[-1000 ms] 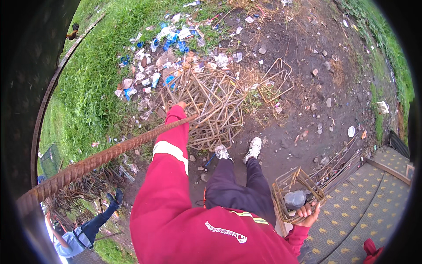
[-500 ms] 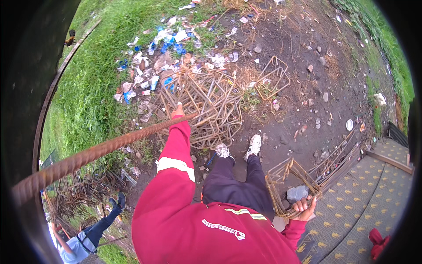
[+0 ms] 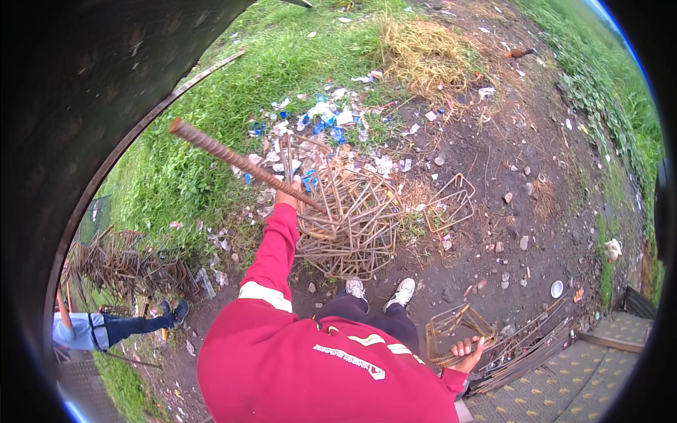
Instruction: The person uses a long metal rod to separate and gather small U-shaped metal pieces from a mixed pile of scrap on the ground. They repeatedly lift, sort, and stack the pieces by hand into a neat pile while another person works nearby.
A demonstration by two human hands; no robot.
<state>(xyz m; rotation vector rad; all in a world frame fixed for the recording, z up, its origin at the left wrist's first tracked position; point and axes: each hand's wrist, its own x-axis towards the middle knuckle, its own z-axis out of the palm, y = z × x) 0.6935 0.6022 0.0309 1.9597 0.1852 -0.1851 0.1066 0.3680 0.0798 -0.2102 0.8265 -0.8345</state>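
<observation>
A maroon jacket (image 3: 303, 381) fills the near middle. To its right, the right hand (image 3: 468, 354) has its fingers curled closed around one side of some bent, rusty square frames (image 3: 441, 337), holding them near a patterned grey sheet (image 3: 564, 384). Straight rods (image 3: 529, 350) lie along the sheet's far edge, with a round white dish (image 3: 557, 289) just beyond their right end. Pale shoes (image 3: 400, 293) stand left of the held frames.

Farther off and left of centre, the left hand (image 3: 288, 192) reaches to the left edge of a tangled pile of bent frames (image 3: 352, 243) on the ground. A ribbed, rusty bar (image 3: 240, 162) slants across it, so I cannot tell how tightly it grips, or whether it holds the bar or a frame.

At far left, a person in light blue (image 3: 79, 331) is near another heap of rusty metal (image 3: 130, 266). Beyond the pile lie scattered litter (image 3: 331, 116) and, farthest, dry straw (image 3: 427, 56).
</observation>
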